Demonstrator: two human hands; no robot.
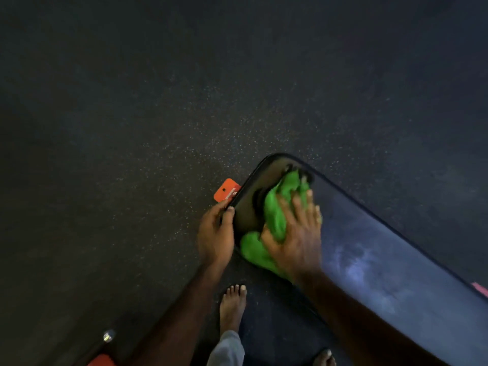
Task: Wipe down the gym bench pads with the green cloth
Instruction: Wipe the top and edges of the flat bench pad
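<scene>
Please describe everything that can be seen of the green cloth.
The green cloth is bright green, soft-looking fabric, bunched and wrinkled, not folded flat. It lies on the rounded end of the dark bench pad, and its lower part hangs over the pad's near edge. The right hand presses on it with spread fingers and covers its middle. The left hand grips the pad's edge beside it and does not clearly touch it.

You see bright green cloth (274,225) on dark blue-black bench pad (383,247) — pale cloudy sheen across it. Orange bracket (227,190) beside pad end. Floor (132,114) charcoal, pale-speckled. Trouser leg (227,350) — grey.
</scene>
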